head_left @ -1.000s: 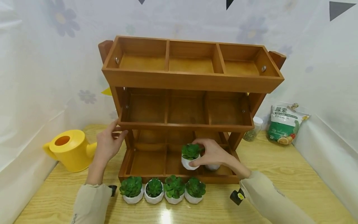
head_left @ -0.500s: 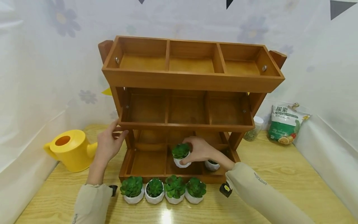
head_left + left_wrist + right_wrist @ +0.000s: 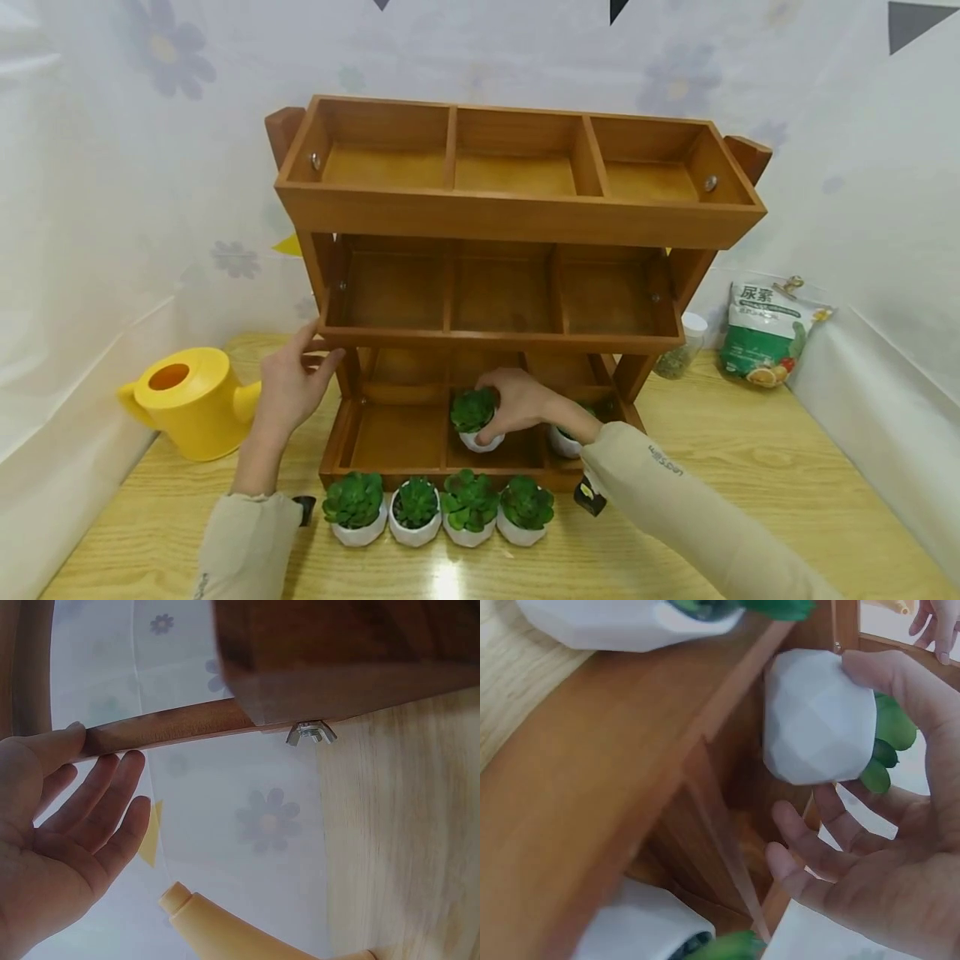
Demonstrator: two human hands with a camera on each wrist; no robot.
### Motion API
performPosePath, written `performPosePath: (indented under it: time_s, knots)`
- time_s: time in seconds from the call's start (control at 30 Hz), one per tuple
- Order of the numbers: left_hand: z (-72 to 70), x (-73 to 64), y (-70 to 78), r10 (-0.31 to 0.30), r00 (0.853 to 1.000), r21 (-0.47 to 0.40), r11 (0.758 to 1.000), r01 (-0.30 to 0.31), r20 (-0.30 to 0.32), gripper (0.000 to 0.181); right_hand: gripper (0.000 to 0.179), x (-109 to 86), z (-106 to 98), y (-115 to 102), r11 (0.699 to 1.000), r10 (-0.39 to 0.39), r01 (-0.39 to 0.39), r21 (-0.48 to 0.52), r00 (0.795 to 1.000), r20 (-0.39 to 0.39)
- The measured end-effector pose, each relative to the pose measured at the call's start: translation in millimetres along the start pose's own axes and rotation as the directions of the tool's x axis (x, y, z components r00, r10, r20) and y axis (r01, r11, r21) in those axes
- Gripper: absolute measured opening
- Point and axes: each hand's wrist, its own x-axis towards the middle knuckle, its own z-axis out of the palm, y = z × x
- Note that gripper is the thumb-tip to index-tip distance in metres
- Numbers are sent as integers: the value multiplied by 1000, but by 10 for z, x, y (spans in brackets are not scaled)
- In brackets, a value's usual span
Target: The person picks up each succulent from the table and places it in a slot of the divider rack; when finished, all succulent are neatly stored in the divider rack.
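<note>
My right hand point(image 3: 517, 402) pinches a potted succulent point(image 3: 472, 410) by its white faceted pot, between thumb and fingers. The pot is at the middle compartment of the bottom tier of a wooden three-tier shelf point(image 3: 517, 215); whether its base touches the floor there is unclear. In the right compartment, another potted succulent point(image 3: 564, 443) is partly hidden by my forearm. My left hand point(image 3: 292, 379) holds the shelf's side bar point(image 3: 172, 726) with thumb above and fingertips below, left of the middle tier.
Several potted succulents point(image 3: 468, 508) line the table in front of the shelf. A yellow watering can point(image 3: 198, 408) stands left. A lidded jar point(image 3: 682, 346) and a green-white bag point(image 3: 765, 337) with a clip are behind on the right.
My right hand has carried the succulent leftward and slightly back, farther into the middle compartment. The pot in the right compartment is partly covered by my arm. My left hand stays put.
</note>
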Motion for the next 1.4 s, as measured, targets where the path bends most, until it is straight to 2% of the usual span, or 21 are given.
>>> performPosePath:
  time_s: [0.27, 0.47, 0.6, 0.9, 1.13, 1.3, 1.4]
  knots:
    - [0, -13, 9, 6, 1000, -2, 1000, -6, -5, 50, 65, 35, 103, 35, 1000, -4, 4, -2, 998, 60]
    - [7, -19, 7, 19, 1000, -2, 1000, -19, -15, 49, 67, 14, 88, 63, 1000, -6, 7, -6, 996, 90]
    - [1, -16, 1, 11, 1000, -2, 1000, -11, -11, 50, 65, -17, 70, 95, 999, -23, 26, -30, 996, 84]
    - [-6, 4, 15, 16, 1000, 0, 1000, -16, -8, 50, 64, -52, 76, 157, 999, -31, 33, -17, 997, 72]
    - [-1, -12, 2, 12, 1000, -1, 1000, -12, -8, 50, 64, -144, -53, 161, 999, -24, 21, 31, 996, 88]
    - [-3, -15, 14, 12, 1000, -1, 1000, -12, -5, 50, 63, -266, -165, 202, 994, -30, 24, 105, 998, 55]
    - [-3, -15, 19, 16, 1000, -3, 1000, -16, -9, 50, 60, -364, -203, 233, 988, -82, 82, 130, 997, -6]
